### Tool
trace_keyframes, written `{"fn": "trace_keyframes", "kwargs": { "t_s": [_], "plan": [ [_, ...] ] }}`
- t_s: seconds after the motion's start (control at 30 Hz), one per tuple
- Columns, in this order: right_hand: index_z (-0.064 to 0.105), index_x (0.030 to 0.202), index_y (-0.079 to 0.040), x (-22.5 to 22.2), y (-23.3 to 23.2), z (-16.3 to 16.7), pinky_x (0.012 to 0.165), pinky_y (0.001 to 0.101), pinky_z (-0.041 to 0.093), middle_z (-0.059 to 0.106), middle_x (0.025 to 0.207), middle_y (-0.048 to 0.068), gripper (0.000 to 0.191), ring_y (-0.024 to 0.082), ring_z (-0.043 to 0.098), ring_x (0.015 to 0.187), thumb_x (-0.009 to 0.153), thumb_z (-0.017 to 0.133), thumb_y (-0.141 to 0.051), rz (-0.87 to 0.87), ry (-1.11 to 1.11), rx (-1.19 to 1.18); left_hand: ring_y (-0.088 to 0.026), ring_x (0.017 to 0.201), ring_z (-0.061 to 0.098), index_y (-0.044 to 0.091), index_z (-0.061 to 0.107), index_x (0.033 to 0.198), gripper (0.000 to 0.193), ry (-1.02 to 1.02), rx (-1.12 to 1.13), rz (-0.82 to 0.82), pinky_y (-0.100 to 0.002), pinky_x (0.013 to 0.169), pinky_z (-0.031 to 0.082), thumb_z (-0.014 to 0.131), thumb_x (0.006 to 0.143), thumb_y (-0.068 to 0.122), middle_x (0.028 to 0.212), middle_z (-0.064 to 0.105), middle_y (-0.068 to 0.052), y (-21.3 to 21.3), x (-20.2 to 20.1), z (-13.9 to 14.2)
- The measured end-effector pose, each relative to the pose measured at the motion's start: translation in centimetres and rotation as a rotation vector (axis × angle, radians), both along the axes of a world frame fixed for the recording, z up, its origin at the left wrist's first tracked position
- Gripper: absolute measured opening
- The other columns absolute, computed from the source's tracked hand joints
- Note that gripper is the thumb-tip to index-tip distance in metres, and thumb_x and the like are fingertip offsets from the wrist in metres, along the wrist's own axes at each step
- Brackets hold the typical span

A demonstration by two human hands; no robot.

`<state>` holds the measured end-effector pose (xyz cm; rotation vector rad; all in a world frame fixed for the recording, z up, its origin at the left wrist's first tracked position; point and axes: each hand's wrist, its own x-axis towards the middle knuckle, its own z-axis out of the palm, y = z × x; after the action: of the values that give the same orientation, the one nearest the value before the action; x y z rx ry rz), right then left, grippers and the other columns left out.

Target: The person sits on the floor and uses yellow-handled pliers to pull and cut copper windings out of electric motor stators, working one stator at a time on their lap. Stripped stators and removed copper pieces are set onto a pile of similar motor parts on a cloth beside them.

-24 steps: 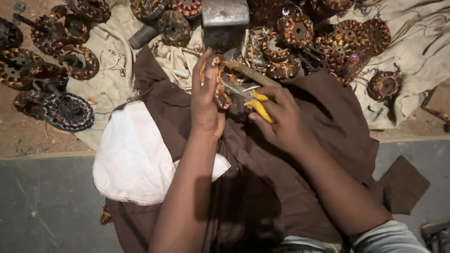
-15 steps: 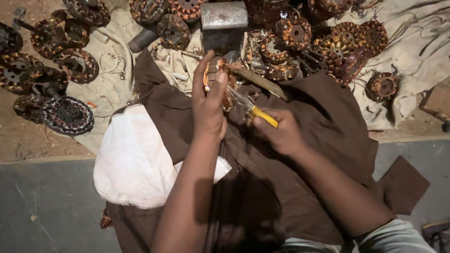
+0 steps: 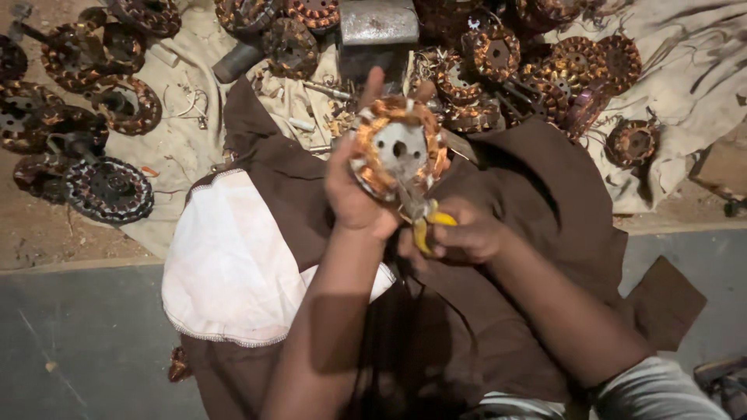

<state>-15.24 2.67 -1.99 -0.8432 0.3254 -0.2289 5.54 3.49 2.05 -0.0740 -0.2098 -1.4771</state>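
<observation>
Item: wound stator [image 3: 398,152], round, copper-coloured coils about a grey metal centre with a bore hole. Held up above the lap, centre of the scene, flat face turned toward the camera, so its axis runs roughly along the line of sight; the near left edge is covered by the holding hand.

Left hand [image 3: 354,198]: closed about the stator's left and lower rim, thumb raised along the far edge. The fingers behind the stator are hidden.

Right hand [image 3: 463,233]: closed tight on yellow-handled pliers [image 3: 424,222]. Only a short length of yellow grip and the dark metal head show; the nose points up and to the far left, meeting the stator's lower edge. Whether the nose grips a wire is too small to tell, possibly touching only.

Under the hands: brown cloth [image 3: 537,202] over the lap, with a white cloth [image 3: 233,264] on its left side.

Far side: a heap of like stators [image 3: 537,70] on a pale sheet [image 3: 669,93], several cut off by the top edge; a grey metal block [image 3: 379,22], partly out of view. Far left: dark rotors [image 3: 109,190] on the ground.
</observation>
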Motion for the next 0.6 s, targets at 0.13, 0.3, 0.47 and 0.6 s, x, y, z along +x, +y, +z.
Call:
{"fn": "trace_keyframes", "kwargs": {
  "t_s": [0.13,0.3,0.47,0.6],
  "plan": [
    [0.069,0.114,0.004,0.3,-0.7,2.5,0.081,0.0315,0.059,0.068,0.119,0.015,0.044,0.023,0.067,0.103,0.101,0.071,-0.038,-0.176,0.124,-0.594,-0.032,0.126,0.061,0.013,0.041,0.16,0.072,0.13,0.128,0.129,-0.048,0.105,0.055,0.056,0.105,0.058,0.145,0.053,-0.023,0.7,1.7,-0.7],
    [0.061,0.129,-0.003,3.1,-0.4,1.6,0.072,0.0236,0.041,0.055,0.093,-0.001,0.061,0.01,0.049,0.083,0.081,0.089,-0.025,-0.71,0.393,-0.819,-0.025,0.114,0.058,0.02,0.044,0.143,0.045,-0.292,0.472,0.303,-0.046,0.094,0.055,0.059,0.106,0.038,0.129,0.053,-0.009,0.4,2.6,-1.6],
    [0.064,0.103,-0.002,2.4,0.2,2.1,0.066,0.0195,0.038,0.051,0.083,-0.01,0.039,0.002,0.045,0.075,0.075,0.09,-0.011,-0.872,0.575,-0.772,-0.019,0.112,0.056,0.018,0.044,0.144,0.047,-0.452,0.6,0.209,-0.038,0.091,0.054,0.066,0.103,0.025,0.128,0.055,-0.008,1.1,-3.1,-1.4],
    [0.064,0.099,-0.004,0.4,0.0,2.9,0.064,0.0188,0.037,0.051,0.08,-0.01,0.023,0.002,0.044,0.071,0.085,0.082,-0.009,-0.984,0.561,-0.567,-0.018,0.108,0.062,0.017,0.045,0.139,0.049,-0.358,0.703,0.058,-0.037,0.086,0.058,0.065,0.094,0.022,0.126,0.058,-0.006,2.0,-4.7,-1.1]
  ]
}}
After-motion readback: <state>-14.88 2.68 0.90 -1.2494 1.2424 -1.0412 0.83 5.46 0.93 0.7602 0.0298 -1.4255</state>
